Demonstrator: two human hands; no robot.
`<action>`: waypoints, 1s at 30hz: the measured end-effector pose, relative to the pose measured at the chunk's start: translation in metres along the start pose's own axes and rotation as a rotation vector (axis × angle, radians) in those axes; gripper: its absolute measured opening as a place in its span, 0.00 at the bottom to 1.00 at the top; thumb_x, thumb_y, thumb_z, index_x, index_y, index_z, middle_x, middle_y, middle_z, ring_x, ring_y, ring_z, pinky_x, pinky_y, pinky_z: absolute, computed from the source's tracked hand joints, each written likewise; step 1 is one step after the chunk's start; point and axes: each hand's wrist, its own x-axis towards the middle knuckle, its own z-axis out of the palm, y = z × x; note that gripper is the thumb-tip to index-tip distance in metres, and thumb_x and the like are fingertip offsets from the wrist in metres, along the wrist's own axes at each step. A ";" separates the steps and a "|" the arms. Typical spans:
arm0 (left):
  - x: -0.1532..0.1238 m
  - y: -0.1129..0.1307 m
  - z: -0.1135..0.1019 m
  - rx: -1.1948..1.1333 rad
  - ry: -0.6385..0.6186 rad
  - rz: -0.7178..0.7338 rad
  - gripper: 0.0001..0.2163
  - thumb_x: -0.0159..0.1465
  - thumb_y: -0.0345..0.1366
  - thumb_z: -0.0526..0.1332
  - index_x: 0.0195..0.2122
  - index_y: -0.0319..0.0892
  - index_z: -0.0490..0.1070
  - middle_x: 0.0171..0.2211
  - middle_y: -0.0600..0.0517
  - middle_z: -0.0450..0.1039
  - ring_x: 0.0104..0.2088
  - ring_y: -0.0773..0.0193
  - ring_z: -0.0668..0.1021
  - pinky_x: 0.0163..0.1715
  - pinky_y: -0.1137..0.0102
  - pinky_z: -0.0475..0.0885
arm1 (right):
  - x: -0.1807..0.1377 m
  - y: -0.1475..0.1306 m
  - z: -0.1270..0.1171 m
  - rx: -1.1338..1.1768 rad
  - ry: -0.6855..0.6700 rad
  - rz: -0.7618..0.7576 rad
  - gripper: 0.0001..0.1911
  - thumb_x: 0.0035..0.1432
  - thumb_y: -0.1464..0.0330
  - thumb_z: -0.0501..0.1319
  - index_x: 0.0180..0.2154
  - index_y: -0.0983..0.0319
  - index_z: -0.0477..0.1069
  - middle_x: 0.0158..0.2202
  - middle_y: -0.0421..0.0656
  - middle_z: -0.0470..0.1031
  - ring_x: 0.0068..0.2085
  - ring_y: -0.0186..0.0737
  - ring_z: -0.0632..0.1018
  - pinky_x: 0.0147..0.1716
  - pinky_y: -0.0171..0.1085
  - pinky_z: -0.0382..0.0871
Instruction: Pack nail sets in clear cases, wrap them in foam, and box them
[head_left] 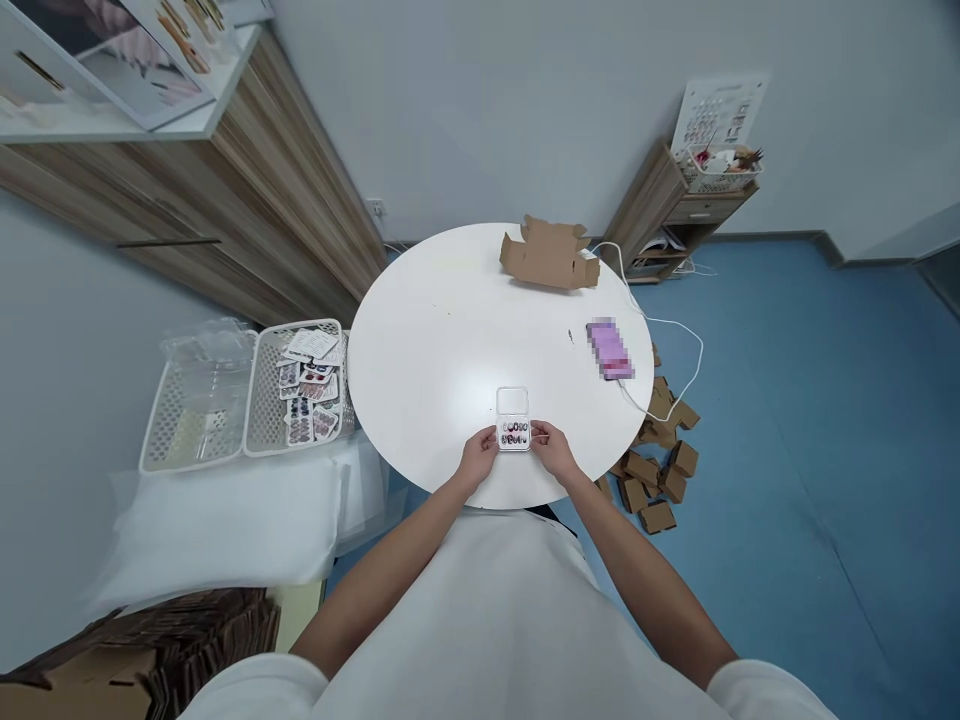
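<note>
A small clear plastic case (513, 432) lies open on the round white table (442, 340) near its front edge, its lid (512, 402) folded back away from me. Dark and pink press-on nails fill its lower half. My left hand (478, 458) pinches the case's left side and my right hand (552, 448) pinches its right side, fingers curled on its edges.
A flattened cardboard box (549, 254) lies at the table's far side, a pink phone (609, 348) with a white cable at the right. Two white baskets (247, 392) with nail cards stand left. Small brown boxes (657, 470) litter the blue floor. Stacked cardboard (142, 640) sits at lower left.
</note>
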 end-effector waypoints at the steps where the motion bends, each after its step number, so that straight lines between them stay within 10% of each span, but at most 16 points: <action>1: -0.003 0.002 -0.001 -0.043 0.000 0.009 0.19 0.52 0.30 0.58 0.47 0.39 0.66 0.36 0.49 0.69 0.32 0.69 0.71 0.38 0.70 0.66 | -0.004 -0.003 -0.001 0.033 0.005 -0.006 0.22 0.40 0.73 0.56 0.42 0.61 0.67 0.38 0.43 0.68 0.28 0.30 0.70 0.33 0.36 0.66; 18: -0.048 0.044 -0.012 -0.328 -0.228 0.048 0.23 0.47 0.40 0.67 0.44 0.41 0.66 0.34 0.49 0.71 0.30 0.69 0.74 0.35 0.68 0.69 | -0.051 -0.046 -0.031 0.256 -0.134 -0.083 0.25 0.38 0.67 0.66 0.42 0.59 0.66 0.38 0.43 0.70 0.31 0.32 0.71 0.36 0.37 0.66; 30: -0.057 0.048 -0.007 -0.364 -0.284 0.005 0.22 0.47 0.39 0.67 0.43 0.40 0.68 0.35 0.48 0.71 0.31 0.68 0.75 0.36 0.68 0.68 | -0.031 -0.068 -0.034 0.400 -0.257 0.059 0.22 0.47 0.55 0.60 0.43 0.59 0.68 0.39 0.46 0.74 0.36 0.39 0.75 0.35 0.40 0.69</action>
